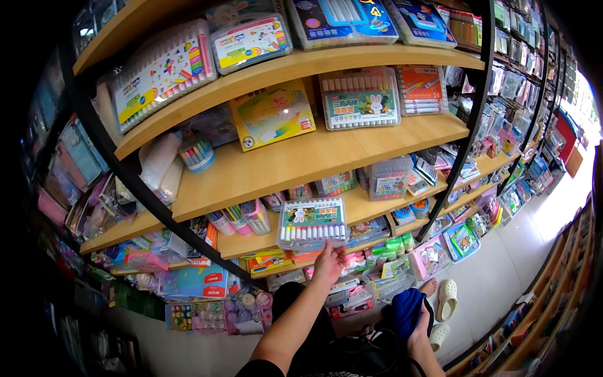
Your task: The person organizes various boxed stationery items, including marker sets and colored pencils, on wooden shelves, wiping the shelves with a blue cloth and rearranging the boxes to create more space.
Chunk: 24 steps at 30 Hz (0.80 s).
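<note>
My left hand grips the near edge of a clear plastic case of markers, with a rabbit on its label, at the front of the lower shelf. The case's printing appears upside down to me. Low at the right, my right hand is closed on a bundled dark blue cloth. On the wooden shelf above stand a similar rabbit marker case, an orange-labelled marker set, a yellow box and a round tub of markers.
More marker cases line the top shelf. Black metal uprights frame the shelving. Plastic bins of stationery stand low down. Pale clogs and a bare foot are on the tiled floor, and another shelf rack runs along the right.
</note>
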Available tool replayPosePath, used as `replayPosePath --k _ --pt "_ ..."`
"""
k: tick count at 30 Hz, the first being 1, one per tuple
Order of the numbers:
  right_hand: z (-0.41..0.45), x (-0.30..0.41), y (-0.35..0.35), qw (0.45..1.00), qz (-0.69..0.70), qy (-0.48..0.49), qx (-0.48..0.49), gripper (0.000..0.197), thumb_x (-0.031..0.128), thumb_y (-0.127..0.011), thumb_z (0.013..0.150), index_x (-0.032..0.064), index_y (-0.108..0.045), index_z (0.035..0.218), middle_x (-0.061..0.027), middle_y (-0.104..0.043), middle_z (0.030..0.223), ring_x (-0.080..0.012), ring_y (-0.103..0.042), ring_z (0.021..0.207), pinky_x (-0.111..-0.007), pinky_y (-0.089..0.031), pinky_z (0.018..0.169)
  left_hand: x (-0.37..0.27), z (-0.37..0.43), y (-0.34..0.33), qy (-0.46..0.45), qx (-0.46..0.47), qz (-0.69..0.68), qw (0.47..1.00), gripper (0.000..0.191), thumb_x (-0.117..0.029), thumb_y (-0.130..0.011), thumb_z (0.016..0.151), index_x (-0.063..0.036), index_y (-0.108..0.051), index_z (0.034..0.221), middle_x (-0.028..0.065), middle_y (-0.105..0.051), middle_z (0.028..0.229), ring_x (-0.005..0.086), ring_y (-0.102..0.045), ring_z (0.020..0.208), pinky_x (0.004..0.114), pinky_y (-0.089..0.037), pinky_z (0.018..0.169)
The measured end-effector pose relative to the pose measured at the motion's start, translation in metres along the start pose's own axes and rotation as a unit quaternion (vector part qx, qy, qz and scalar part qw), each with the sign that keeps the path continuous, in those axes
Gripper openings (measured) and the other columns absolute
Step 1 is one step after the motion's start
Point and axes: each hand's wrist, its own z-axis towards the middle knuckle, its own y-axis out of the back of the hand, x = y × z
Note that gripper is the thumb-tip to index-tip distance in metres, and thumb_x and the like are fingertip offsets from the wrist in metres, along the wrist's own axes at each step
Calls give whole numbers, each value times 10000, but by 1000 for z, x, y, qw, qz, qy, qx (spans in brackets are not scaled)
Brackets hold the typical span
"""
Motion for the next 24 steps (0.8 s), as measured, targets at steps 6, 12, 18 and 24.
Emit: replayPosePath --k 6,12,18,24 --pt "-21 -11 -37 999 -17 -13 46 456 416 -385 861 36 -523 1073 -168 -567 1044 -365 -526 960 -524 -378 881 -2 12 -17 57 72 -26 995 431 -400 -461 885 2 -491 1037 100 -549 1010 195 -519 871 303 -432 812" --pt "6 19 37 996 56 49 52 386 358 -407 873 32 -548 1025 -144 -575 1022 -309 -531 971 -434 -413 897 -27 -45 -87 48 162 321 932 258 -260 -519 887 -30 -506 1002 54 -568 921 130 -537 857 253 -462 732" --pt "2 32 36 995 50 86 -21 348 332 -451 858 40 -559 1012 -132 -587 997 -303 -546 937 -419 -428 876 -112 4 -206 -467 161 455 741 254 -180 -596 819 -14 -475 967 80 -537 877 161 -523 800 274 -435 715" --pt "6 29 29 995 77 12 68 468 397 -413 838 44 -506 1132 -167 -541 1104 -375 -507 974 -549 -384 861 -194 95 -252 -462 -108 585 658 706 -324 -699 718 55 -313 1171 235 -488 1095 292 -524 963 340 -419 816"
